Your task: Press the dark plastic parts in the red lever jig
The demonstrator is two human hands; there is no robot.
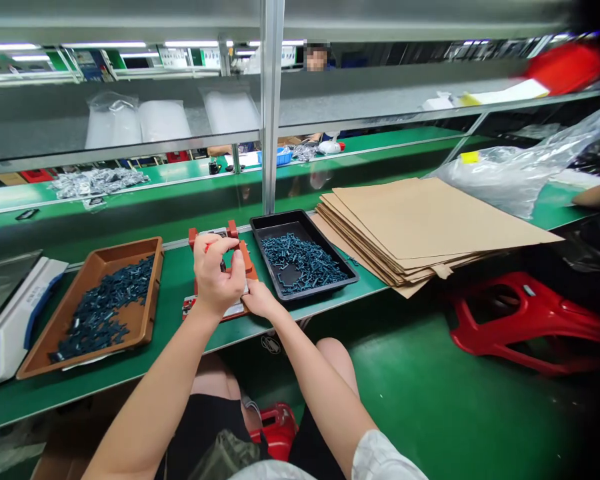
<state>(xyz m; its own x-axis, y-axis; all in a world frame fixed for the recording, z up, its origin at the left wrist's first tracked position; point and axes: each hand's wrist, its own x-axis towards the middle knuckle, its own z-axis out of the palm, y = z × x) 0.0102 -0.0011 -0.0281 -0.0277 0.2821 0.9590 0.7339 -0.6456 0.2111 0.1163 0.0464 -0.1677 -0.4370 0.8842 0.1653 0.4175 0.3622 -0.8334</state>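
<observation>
Left hand (pixel 219 272) curled above, right hand (pixel 261 299) low

The left's thumb nears its forefinger; whether it grips anything is hidden. The right, its hold also unclear, rests at the near side of the red fixture (pixel 250 265), perhaps steadying it. Blocky, red-orange, the fixture sits on the green bench (pixel 173 275) between a brown tray (pixel 139 319) and a black tray (pixel 283 227) of small dark-blue pieces (pixel 305 263), likely for short reaches

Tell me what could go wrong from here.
The right hand is at the red fixture, beside the left hand; it might get pinched if a part shifts.
The black tray of dark blue pieces sits close by, so a bump could spill them.
The cardboard stack overhangs the green bench and might slip.
</observation>
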